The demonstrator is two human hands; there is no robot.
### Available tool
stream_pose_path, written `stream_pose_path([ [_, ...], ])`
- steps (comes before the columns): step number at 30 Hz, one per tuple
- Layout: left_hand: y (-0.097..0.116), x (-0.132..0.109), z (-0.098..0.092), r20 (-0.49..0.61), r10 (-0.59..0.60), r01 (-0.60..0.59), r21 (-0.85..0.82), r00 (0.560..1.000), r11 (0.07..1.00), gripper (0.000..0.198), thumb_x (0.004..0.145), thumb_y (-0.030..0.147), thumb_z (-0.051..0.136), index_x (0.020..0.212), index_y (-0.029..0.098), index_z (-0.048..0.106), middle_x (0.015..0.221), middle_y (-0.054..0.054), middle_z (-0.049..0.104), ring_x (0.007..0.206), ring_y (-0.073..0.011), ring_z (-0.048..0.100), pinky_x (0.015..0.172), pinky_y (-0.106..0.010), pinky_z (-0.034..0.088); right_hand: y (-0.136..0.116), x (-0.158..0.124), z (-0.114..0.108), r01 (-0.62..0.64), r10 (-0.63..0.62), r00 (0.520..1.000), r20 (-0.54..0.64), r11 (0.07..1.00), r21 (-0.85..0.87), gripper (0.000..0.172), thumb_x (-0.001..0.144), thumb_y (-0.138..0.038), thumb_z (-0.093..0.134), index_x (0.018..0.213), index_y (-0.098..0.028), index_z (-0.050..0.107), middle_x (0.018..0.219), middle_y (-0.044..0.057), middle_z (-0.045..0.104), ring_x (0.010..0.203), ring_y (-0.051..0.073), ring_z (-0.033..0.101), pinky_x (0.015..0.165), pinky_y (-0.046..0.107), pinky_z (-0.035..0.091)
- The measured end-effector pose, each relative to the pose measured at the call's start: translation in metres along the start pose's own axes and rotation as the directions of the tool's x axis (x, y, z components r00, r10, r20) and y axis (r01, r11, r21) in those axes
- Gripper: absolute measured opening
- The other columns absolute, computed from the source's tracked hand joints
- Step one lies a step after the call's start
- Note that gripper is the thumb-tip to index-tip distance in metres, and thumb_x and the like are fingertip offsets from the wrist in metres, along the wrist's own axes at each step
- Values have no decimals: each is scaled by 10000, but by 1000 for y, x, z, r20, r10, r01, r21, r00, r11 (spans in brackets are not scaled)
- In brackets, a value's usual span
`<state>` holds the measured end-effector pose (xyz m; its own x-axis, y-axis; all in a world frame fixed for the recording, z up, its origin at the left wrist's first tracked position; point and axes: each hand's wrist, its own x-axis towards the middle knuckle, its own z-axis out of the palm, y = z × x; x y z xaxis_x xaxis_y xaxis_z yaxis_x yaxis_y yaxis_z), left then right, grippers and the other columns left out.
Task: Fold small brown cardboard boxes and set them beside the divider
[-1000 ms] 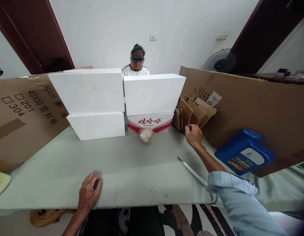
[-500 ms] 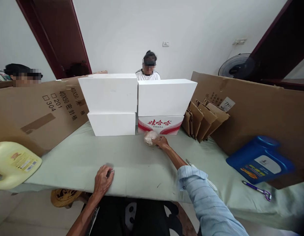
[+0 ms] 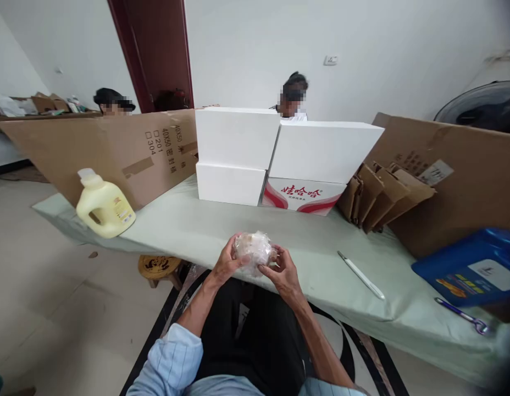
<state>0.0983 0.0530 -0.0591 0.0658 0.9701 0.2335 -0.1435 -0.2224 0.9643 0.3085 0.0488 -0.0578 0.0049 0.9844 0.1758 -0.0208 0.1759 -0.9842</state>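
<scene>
Both of my hands hold a small round bundle wrapped in clear plastic (image 3: 254, 250) just above the near edge of the table (image 3: 189, 225). My left hand (image 3: 227, 262) grips its left side with curled fingers. My right hand (image 3: 282, 270) closes on its right side and underside. What is inside the wrap looks pale and brownish; I cannot make it out further.
White foam boxes (image 3: 238, 137) and a red-and-white printed carton (image 3: 302, 195) stand at the back. Cardboard sheets (image 3: 115, 148) flank them; folded brown cartons (image 3: 382, 195) lean right. A yellow jug (image 3: 103, 206), a white knife (image 3: 361, 275), a blue jug (image 3: 471, 269) and purple-handled tool (image 3: 461, 315) lie about. Two people sit behind.
My right hand reached the wrapped bundle by the carton and brought it back to the table's near edge. My left hand left the tabletop and joined it. My view swung left.
</scene>
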Motion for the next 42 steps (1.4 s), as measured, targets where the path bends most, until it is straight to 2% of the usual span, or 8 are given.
stream_pose_path([
  [3, 23, -24, 9, -49, -21, 14, -135, 999, 991, 879, 757, 471, 938, 1500, 182, 565, 1423, -151, 699, 1308, -328, 669, 1134, -413, 528, -6, -27, 7, 38, -38, 999, 6, 997, 66, 904, 625, -517, 1006, 1409, -313, 604, 1453, 105, 615, 1141, 277, 670, 851, 377, 616],
  [6, 37, -41, 10, -56, -12, 4, -149, 998, 989, 839, 737, 420, 942, 1458, 179, 587, 1376, -129, 717, 1270, -304, 677, 1117, -385, 530, -12, -44, 15, -4, -13, 998, 63, 965, 263, 881, 763, -687, 884, 1499, -327, 558, 1550, 120, 578, 1281, 330, 649, 928, 432, 620],
  [11, 53, -53, 0, 60, 44, -39, -74, 997, 996, 861, 722, 479, 956, 1440, 164, 601, 1355, -134, 715, 1230, -299, 682, 1054, -353, 545, -16, -59, 38, 7, -21, 999, 30, 909, 416, 709, 834, -610, 870, 1421, -289, 633, 1348, 88, 739, 1219, 304, 698, 991, 413, 593],
  [17, 81, -65, -15, 144, 105, -113, 48, 984, 992, 746, 839, 552, 876, 1439, 181, 633, 1510, -162, 653, 1412, -339, 599, 1208, -413, 451, -14, -68, 59, -24, 8, 999, 36, 883, 468, 639, 802, -586, 896, 1329, -276, 709, 1325, 80, 759, 1227, 310, 702, 996, 415, 599],
  [25, 88, -93, -27, 54, 141, -141, 1, 989, 990, 681, 920, 537, 813, 1492, 211, 637, 1546, -144, 651, 1451, -340, 589, 1221, -438, 465, -20, -76, 79, -85, 39, 994, 106, 879, 470, 704, 757, -640, 908, 1327, -274, 717, 1338, 97, 759, 1237, 342, 706, 1021, 467, 607],
  [29, 84, -98, -40, -67, 111, -110, 9, 992, 994, 581, 964, 582, 736, 1368, 164, 750, 1414, -139, 752, 1345, -328, 682, 1180, -431, 516, -22, -76, 91, -79, 31, 994, 109, 882, 465, 723, 749, -675, 898, 1312, -256, 723, 1324, 114, 763, 1206, 352, 718, 1009, 492, 614],
  [35, 89, -107, -54, -245, 195, -165, 137, 950, 977, 470, 960, 554, 730, 1201, 165, 841, 1255, -111, 825, 1203, -293, 753, 1089, -382, 576, -17, -80, 109, -167, 78, 976, 202, 865, 473, 699, 703, -634, 944, 1256, -265, 728, 1306, 95, 764, 1178, 336, 723, 1015, 485, 609],
  [42, 92, -115, -63, -377, 154, -128, 94, 913, 987, 374, 930, 490, 765, 1054, 158, 884, 1100, -108, 860, 1087, -295, 788, 998, -387, 612, -19, -88, 122, -170, 57, 963, 263, 886, 432, 738, 757, -599, 920, 1387, -314, 662, 1383, 55, 725, 1273, 314, 673, 1066, 454, 580],
])
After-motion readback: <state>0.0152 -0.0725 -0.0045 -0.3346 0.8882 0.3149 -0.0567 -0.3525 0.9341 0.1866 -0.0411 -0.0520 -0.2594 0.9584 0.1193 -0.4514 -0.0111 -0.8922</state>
